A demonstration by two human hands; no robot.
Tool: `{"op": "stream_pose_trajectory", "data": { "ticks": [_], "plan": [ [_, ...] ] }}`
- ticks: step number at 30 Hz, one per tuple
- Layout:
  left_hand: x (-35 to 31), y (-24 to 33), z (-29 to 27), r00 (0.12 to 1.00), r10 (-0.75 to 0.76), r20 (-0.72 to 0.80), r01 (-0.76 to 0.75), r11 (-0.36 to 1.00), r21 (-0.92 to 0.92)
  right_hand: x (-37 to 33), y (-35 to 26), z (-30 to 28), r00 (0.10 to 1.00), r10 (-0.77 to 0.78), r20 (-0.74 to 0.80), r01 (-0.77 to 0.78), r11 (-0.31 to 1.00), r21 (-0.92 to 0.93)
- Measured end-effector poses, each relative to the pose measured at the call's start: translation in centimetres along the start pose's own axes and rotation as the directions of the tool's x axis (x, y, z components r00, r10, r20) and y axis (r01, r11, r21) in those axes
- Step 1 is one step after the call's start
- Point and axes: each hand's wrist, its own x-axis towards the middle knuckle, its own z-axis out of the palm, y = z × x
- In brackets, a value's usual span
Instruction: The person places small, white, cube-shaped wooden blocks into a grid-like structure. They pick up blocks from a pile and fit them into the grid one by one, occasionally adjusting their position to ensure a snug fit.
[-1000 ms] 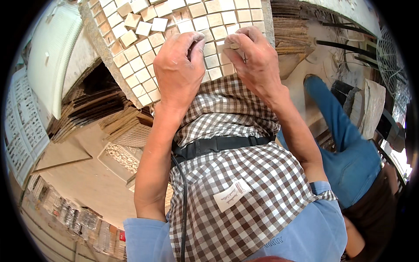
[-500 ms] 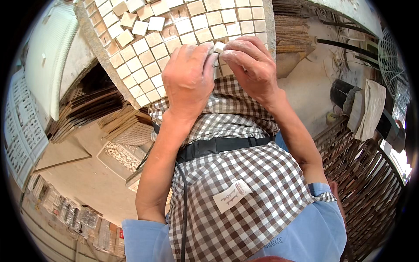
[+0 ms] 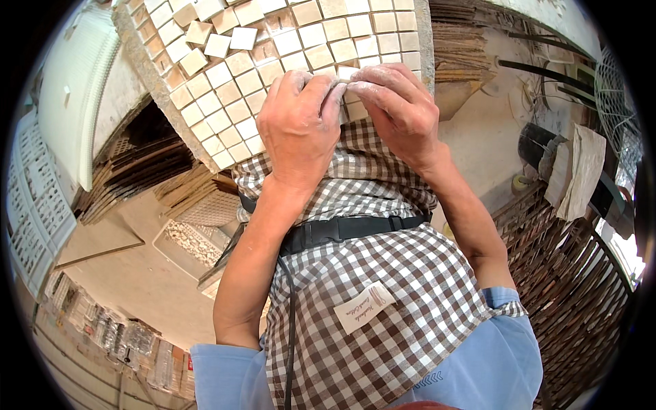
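Observation:
In front of me lies a tray-like board point(image 3: 186, 128) covered with rows of small square cream and beige mosaic tiles point(image 3: 238, 111). My left hand point(image 3: 301, 126) and my right hand point(image 3: 404, 113), both dusted white, meet over its near rows. Their closed fingertips are at the near edge of one pale tile point(image 3: 347, 72), partly hidden by the fingers. Several loose tiles point(image 3: 217, 46) lie skewed on top of the rows toward the upper left, where a few gaps show the board's reddish cells.
Stacks of thin brown sheets point(image 3: 459, 51) stand right of the board, more point(image 3: 140, 181) to its left below. A white ribbed tray point(image 3: 82, 102) is at far left. Lower left, a box holds pale pieces point(image 3: 193, 240). A wire fan guard point(image 3: 611, 92) stands far right.
The pale tile between my fingertips was tilted and now lies flatter, in line with the row. My hands have shifted very slightly, fingertips closer together.

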Motion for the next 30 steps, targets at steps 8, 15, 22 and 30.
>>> {"op": "stream_pose_trajectory", "data": {
  "ticks": [8,15,22,30],
  "plan": [
    [-0.3,-0.1,0.7,0.999,0.013,-0.033,-0.011,0.999,0.045,-0.4,0.0,-0.2,1.0,0.005,0.024,-0.005,1.0,0.006],
    [-0.2,0.3,0.7,1.0,-0.01,-0.002,0.01,0.996,0.083,-0.2,0.5,0.1,0.999,0.016,-0.039,-0.016,1.0,-0.012],
    [-0.1,0.1,1.0,0.999,-0.022,-0.044,0.025,0.997,0.072,0.0,-0.6,0.4,0.995,0.102,0.003,-0.102,0.995,0.006],
    [0.5,0.2,0.3,0.998,-0.063,-0.02,0.064,0.997,0.035,1.5,-0.6,-0.1,0.951,0.3,-0.078,-0.293,0.952,0.089]
  ]
}}
